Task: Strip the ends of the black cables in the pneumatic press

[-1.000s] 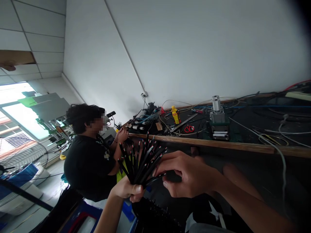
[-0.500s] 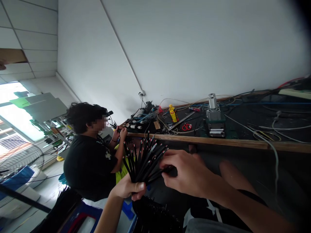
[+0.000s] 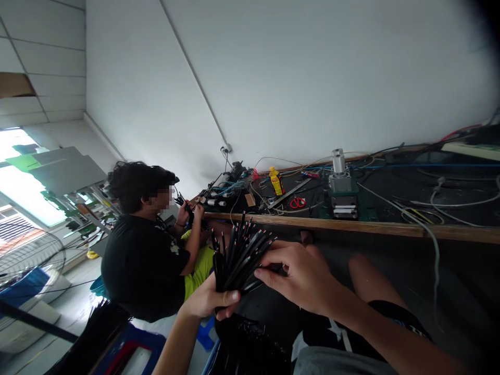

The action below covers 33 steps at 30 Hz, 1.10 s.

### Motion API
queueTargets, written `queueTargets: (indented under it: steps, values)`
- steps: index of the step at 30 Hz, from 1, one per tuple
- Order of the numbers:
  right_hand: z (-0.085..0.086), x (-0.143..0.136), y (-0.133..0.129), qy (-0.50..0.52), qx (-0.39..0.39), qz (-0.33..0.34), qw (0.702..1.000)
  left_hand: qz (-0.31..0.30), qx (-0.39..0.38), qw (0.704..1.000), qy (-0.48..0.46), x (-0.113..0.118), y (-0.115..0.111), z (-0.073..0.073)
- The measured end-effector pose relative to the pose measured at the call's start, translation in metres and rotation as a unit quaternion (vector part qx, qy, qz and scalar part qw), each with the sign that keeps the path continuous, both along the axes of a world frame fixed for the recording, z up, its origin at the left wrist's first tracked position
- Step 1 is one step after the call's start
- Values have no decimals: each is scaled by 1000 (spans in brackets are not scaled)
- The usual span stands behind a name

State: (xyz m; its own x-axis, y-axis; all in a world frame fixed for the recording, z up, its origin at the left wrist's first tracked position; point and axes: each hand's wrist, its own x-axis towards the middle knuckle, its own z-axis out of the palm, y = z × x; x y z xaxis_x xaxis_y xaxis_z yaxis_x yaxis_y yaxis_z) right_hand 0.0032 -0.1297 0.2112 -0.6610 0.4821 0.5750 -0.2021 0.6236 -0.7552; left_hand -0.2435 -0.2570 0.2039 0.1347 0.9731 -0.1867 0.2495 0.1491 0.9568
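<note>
In my left hand (image 3: 209, 299) is a thick bundle of black cables (image 3: 240, 258), held near its lower part with the thumb across the front. The cable ends fan upward, and small red and white wire tips show at many of them. My right hand (image 3: 299, 271) is at the right side of the fan, thumb and fingers closed on a black cable there; the fingers partly hide it. Below the bundle lies a dark heap of more black cables (image 3: 250, 344) by my lap.
A co-worker (image 3: 144, 260) in a black shirt sits to the left, also handling black cables. On the bench (image 3: 375, 226) stand a yellow bottle (image 3: 276, 182) and a metal fixture (image 3: 341, 187), with red-handled scissors (image 3: 297, 202) nearby. A blue stool (image 3: 156, 344) is at lower left.
The bundle and my left hand have shifted slightly right in view. My right thumb has come closer in against the cables, while the background has slid a little left.
</note>
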Motion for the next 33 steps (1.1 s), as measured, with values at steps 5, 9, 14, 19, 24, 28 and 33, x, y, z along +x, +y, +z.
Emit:
queueTargets:
  steps: [5,9,14,19,24,28,33]
  values:
    - [-13,-3,-3,60,-103,23,993,2,4,1000,1,7,0,1]
    - [-30,2,-2,118,-192,-31,974,11,0,1000,1,15,-1,-1]
    - [-38,16,4,120,-221,-86,964,20,-4,1000,9,20,3,-10]
    - [-39,20,13,156,-210,-132,956,32,-5,999,20,25,13,-17]
    - [-41,27,4,198,-108,-274,935,78,4,997,25,32,19,-27]
    - [-39,30,-13,163,50,-265,949,92,12,995,31,39,23,-34]
    - [-43,21,-12,90,89,-261,957,90,19,995,44,44,28,-36]
